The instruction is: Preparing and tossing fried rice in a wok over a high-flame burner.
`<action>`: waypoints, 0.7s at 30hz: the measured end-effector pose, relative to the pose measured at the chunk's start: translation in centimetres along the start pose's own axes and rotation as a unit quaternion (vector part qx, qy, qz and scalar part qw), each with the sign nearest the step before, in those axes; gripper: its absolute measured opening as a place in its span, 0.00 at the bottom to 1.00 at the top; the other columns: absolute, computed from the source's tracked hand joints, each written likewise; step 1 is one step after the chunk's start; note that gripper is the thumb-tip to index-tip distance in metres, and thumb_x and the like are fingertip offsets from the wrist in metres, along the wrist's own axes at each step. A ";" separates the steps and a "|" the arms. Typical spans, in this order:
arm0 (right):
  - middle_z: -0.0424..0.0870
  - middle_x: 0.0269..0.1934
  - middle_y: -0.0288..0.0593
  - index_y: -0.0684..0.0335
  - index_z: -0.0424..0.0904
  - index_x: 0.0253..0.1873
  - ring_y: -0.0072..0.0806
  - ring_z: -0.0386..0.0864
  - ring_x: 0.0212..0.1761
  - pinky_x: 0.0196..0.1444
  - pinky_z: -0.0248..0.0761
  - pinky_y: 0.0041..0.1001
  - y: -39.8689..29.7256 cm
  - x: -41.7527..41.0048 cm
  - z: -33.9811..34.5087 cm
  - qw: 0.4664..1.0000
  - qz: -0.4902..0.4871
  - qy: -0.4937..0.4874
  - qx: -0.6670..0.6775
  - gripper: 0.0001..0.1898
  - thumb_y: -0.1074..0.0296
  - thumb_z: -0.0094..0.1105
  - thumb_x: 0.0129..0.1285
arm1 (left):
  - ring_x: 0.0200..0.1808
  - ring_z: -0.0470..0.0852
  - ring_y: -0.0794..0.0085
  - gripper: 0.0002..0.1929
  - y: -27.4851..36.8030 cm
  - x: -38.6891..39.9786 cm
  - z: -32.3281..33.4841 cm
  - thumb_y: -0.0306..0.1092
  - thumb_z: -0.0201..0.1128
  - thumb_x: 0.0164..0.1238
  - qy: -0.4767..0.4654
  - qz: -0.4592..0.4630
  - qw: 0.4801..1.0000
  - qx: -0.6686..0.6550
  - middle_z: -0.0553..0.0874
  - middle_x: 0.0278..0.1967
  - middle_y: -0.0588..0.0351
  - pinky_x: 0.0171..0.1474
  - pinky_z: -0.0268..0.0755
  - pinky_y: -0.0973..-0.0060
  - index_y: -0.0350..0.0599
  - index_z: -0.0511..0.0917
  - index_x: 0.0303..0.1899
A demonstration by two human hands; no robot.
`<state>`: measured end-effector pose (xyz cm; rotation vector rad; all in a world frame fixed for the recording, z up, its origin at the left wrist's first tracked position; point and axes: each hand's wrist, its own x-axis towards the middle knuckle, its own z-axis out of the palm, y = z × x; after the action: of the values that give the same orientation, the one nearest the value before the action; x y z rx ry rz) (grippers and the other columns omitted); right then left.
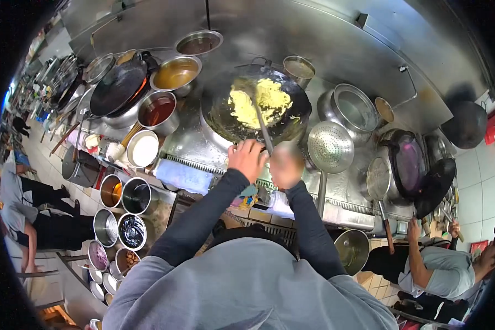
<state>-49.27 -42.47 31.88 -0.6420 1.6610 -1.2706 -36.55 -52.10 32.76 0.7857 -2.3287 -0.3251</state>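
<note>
A dark wok (299, 103) sits on the steel range before me, with scrambled egg (274, 97) in yellow clumps inside it. My right hand (286, 164) is blurred; it lies at the lower end of the long handle of a metal ladle or turner (263, 123) and appears closed on it. The tool's head rests among the egg. My left hand (248, 160) is at the wok's near rim, fingers curled, just left of the handle; whether it grips the rim or a wok handle is hidden. A perforated metal skimmer (331, 147) lies right of the wok.
Left of the wok stand a pot of red liquid (157, 109), a bowl of yellow liquid (177, 74) and a white-filled pot (143, 149). At right are a steel pot (355, 108) and a co-worker (441, 264). Other people stand at far left.
</note>
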 end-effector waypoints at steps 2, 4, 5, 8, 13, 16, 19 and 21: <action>0.73 0.24 0.36 0.55 0.63 0.68 0.22 0.68 0.14 0.14 0.63 0.25 0.1 -2.0 -3.3 0.998 0.008 -0.058 0.003 0.25 0.68 0.56 0.68 | 0.43 0.82 0.60 0.12 -2.7 0.8 1.6 0.46 0.53 0.71 -0.113 -0.002 0.992 0.058 0.84 0.34 0.55 0.54 0.60 0.55 0.50 0.79 0.40; 0.74 0.24 0.35 0.56 0.66 0.68 0.20 0.70 0.16 0.16 0.65 0.24 -1.1 -4.6 -7.5 0.994 0.007 -0.100 -0.050 0.24 0.69 0.56 0.67 | 0.41 0.82 0.59 0.13 -4.4 0.7 2.4 0.46 0.51 0.72 -0.131 0.021 0.988 0.082 0.85 0.32 0.54 0.55 0.60 0.55 0.50 0.79 0.39; 0.74 0.24 0.35 0.56 0.68 0.68 0.20 0.70 0.17 0.17 0.66 0.24 -2.8 -5.9 -8.9 0.991 -0.003 -0.090 -0.102 0.24 0.70 0.56 0.67 | 0.41 0.82 0.61 0.15 -5.3 0.5 2.6 0.48 0.50 0.73 -0.126 0.008 0.988 0.088 0.85 0.32 0.55 0.54 0.60 0.56 0.50 0.79 0.35; 0.83 0.31 0.46 0.60 0.71 0.65 0.30 0.80 0.25 0.25 0.74 0.30 -5.5 -5.8 -11.2 0.967 -0.004 -0.010 -0.256 0.23 0.70 0.57 0.64 | 0.41 0.82 0.62 0.18 -5.7 0.1 2.4 0.49 0.48 0.73 -0.119 -0.005 0.988 0.095 0.85 0.32 0.55 0.54 0.59 0.57 0.50 0.80 0.31; 0.83 0.39 0.60 0.57 0.68 0.62 0.57 0.81 0.40 0.42 0.74 0.48 1.6 1.7 -3.8 0.885 -0.190 0.147 -0.398 0.24 0.69 0.57 0.59 | 0.54 0.76 0.58 0.14 -1.8 0.0 2.0 0.44 0.57 0.67 -0.001 -0.027 1.000 0.013 0.80 0.48 0.52 0.59 0.58 0.55 0.52 0.77 0.49; 0.83 0.42 0.59 0.53 0.62 0.65 0.55 0.82 0.43 0.46 0.74 0.43 3.4 -1.3 -3.2 0.919 -0.163 0.076 -0.350 0.27 0.72 0.55 0.60 | 0.44 0.79 0.53 0.14 -0.4 -5.0 0.9 0.38 0.61 0.60 -0.042 0.062 0.986 -0.152 0.81 0.45 0.48 0.48 0.68 0.55 0.48 0.77 0.47; 0.82 0.46 0.57 0.52 0.58 0.70 0.52 0.81 0.47 0.48 0.74 0.37 -0.6 -6.0 -7.1 0.932 -0.065 0.018 -0.357 0.31 0.76 0.53 0.62 | 0.43 0.82 0.50 0.13 -0.2 -13.8 3.9 0.41 0.59 0.64 -0.375 0.017 0.873 -0.311 0.83 0.42 0.46 0.46 0.74 0.59 0.46 0.76 0.46; 0.82 0.48 0.56 0.54 0.55 0.72 0.46 0.81 0.50 0.49 0.73 0.33 -7.6 -9.9 -8.2 0.894 -0.023 -0.005 -0.447 0.33 0.79 0.52 0.62 | 0.55 0.78 0.51 0.21 -1.5 -19.8 8.3 0.46 0.60 0.64 -0.449 0.010 0.838 -0.309 0.79 0.54 0.46 0.56 0.71 0.57 0.47 0.73 0.55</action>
<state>-53.15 -33.11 42.84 -1.2208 2.2086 -0.4519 -29.19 -40.87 15.91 0.2762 -2.7435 -1.6372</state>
